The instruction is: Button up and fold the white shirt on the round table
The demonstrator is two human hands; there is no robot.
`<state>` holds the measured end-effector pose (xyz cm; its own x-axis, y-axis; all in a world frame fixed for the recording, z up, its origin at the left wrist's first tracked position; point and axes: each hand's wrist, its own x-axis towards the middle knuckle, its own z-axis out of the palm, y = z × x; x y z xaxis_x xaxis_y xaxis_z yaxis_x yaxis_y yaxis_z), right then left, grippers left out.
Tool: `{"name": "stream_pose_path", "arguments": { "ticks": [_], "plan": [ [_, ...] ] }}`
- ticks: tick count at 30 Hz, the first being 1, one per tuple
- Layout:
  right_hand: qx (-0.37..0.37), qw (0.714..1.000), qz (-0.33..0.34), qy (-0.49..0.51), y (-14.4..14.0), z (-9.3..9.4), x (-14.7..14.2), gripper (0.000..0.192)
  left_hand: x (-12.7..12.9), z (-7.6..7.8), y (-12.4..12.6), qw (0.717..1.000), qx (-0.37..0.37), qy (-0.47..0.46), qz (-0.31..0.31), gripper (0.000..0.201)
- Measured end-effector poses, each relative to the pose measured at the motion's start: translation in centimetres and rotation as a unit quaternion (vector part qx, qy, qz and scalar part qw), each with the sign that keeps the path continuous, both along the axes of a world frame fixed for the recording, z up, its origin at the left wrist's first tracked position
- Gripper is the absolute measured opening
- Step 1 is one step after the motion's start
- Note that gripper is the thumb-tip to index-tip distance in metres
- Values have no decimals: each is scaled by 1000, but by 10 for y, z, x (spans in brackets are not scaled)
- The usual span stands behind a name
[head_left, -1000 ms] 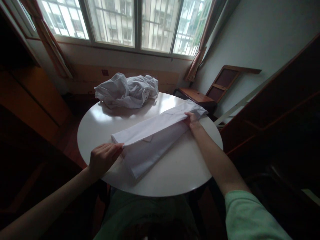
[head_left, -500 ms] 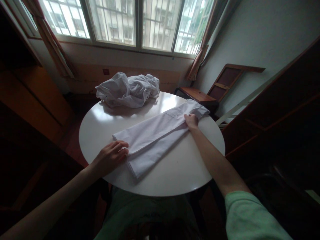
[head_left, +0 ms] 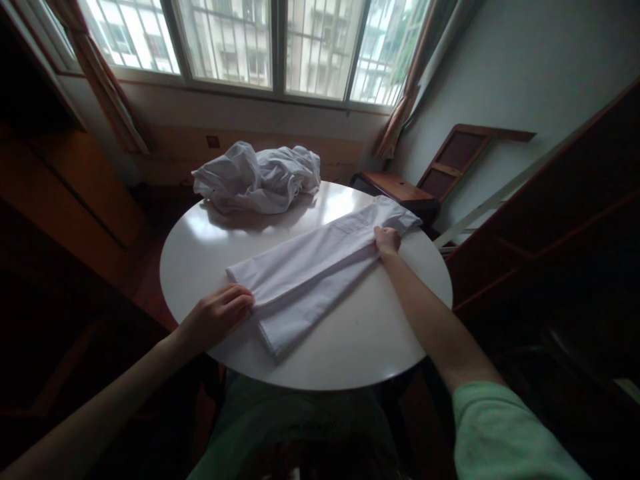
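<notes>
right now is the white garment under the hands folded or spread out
Folded: the white garment lies as a long narrow layered strip, left hand and right hand at its ends.

White cloth on white table
I see a plain white folded fabric garment (head_left: 310, 270), glossy white round table (head_left: 350, 340), pale green sleeve (head_left: 500, 433).

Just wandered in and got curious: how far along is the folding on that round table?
One white garment already lies folded into a long strip. The left hand presses its near end, the right hand its far end. A crumpled white pile at the table's far edge looks unfolded.
</notes>
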<state>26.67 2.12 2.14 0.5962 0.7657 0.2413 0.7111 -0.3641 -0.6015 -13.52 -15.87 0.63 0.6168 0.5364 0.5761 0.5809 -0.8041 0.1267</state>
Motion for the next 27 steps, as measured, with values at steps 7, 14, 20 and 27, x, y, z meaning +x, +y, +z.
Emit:
{"name": "stream_pose_path", "arguments": {
  "ticks": [7,14,20,27],
  "plan": [
    [-5,1000,11,6,1,0,1,27,2,3,0,1000,-7,2,-26,10],
    [1,1000,20,-23,1,-2,4,22,5,1,5,998,-62,-25,10,16],
    [8,1000,14,-11,1,-2,4,22,21,4,15,997,-45,23,52,30],
    [18,999,8,33,9,-4,15,16,15,-9,26,966,-144,155,148,70]
  ]
}}
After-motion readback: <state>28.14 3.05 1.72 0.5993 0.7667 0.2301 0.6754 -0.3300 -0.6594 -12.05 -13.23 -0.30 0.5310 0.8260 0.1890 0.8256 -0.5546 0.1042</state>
